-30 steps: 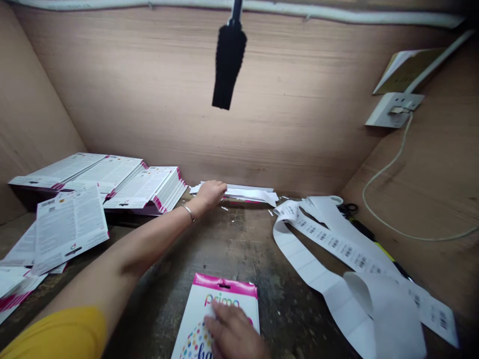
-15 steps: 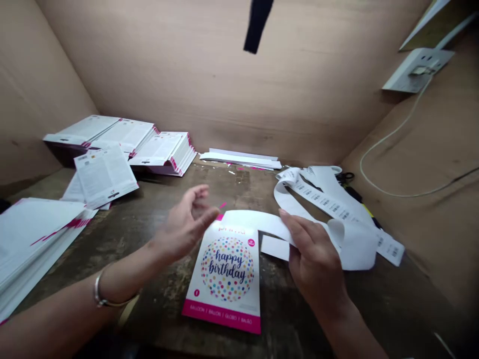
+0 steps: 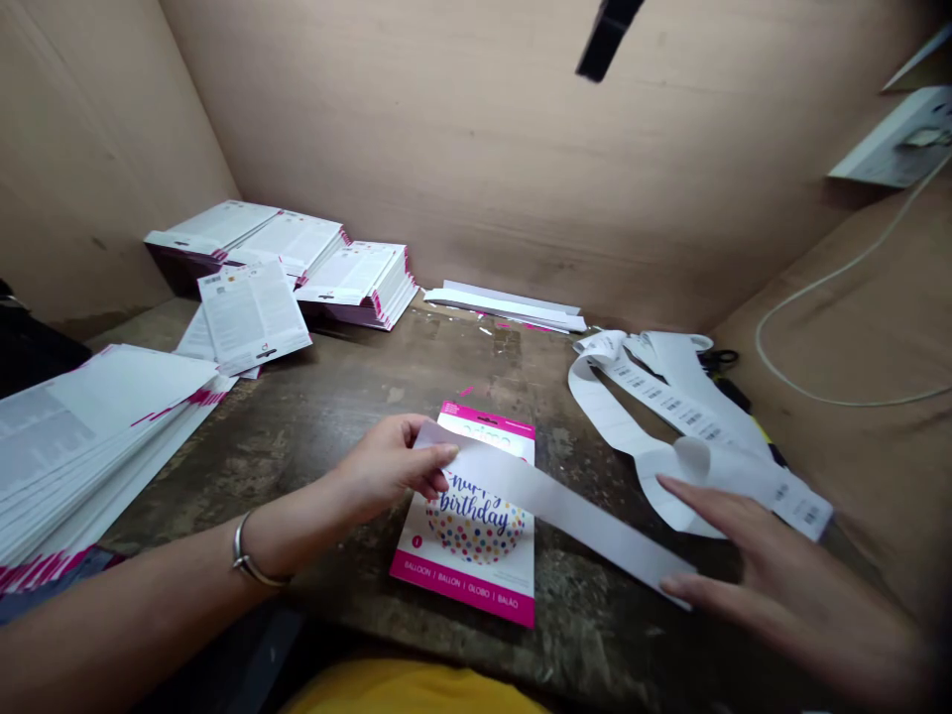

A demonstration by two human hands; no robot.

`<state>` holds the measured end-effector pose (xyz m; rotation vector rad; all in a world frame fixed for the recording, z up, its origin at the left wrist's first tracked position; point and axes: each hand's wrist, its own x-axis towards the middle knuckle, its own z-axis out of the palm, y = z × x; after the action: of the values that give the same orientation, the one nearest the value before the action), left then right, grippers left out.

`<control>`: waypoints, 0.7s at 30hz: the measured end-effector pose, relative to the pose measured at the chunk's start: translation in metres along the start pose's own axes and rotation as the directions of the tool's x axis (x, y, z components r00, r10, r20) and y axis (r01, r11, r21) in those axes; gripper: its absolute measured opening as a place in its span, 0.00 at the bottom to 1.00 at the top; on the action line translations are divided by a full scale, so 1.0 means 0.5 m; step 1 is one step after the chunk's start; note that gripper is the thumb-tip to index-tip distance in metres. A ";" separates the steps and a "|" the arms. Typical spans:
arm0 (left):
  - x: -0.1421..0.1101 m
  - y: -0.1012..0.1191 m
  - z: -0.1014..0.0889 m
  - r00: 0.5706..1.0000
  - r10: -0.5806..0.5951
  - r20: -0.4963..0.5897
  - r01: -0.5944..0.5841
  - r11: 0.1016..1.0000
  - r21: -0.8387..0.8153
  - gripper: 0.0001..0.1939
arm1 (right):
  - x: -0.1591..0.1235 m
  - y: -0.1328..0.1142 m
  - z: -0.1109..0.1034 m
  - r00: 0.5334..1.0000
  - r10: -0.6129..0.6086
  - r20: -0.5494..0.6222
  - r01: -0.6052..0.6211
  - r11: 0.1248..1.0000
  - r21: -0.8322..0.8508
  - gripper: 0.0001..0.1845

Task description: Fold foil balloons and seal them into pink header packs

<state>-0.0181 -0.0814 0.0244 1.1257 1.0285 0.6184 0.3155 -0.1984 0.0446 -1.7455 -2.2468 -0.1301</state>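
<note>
Left hand: the left hand (image 3: 391,466) pinches one end of a white paper label strip (image 3: 550,506) over the card's top.
Right hand: the right hand (image 3: 788,605) is open, fingers spread around the strip's far end, no clear grip.
Card: a pink-edged white birthday balloon card (image 3: 483,555) lies at 6 o'clock on a scarred wooden bench (image 3: 312,426), the strip across it; no stuck label shows.
Left over: a barcoded paper strip loop (image 3: 669,407) at 3 o'clock — and stacked white cards (image 3: 357,288) at 10 o'clock.

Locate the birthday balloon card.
Head view: the birthday balloon card lies lower centre on the wooden bench, under the left hand and white label strip, left of the barcode labels.
</note>
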 end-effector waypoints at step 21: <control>-0.080 -0.167 0.018 0.633 0.492 0.597 -0.537 -0.277 0.797 0.15 | 0.184 -0.208 0.151 0.910 0.263 0.319 -0.395 0.780 0.485 0.19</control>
<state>-0.0344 -0.1476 -0.0389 3.0984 0.7592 0.4489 0.1821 -0.1210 0.0098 -1.8467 -1.8049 0.7573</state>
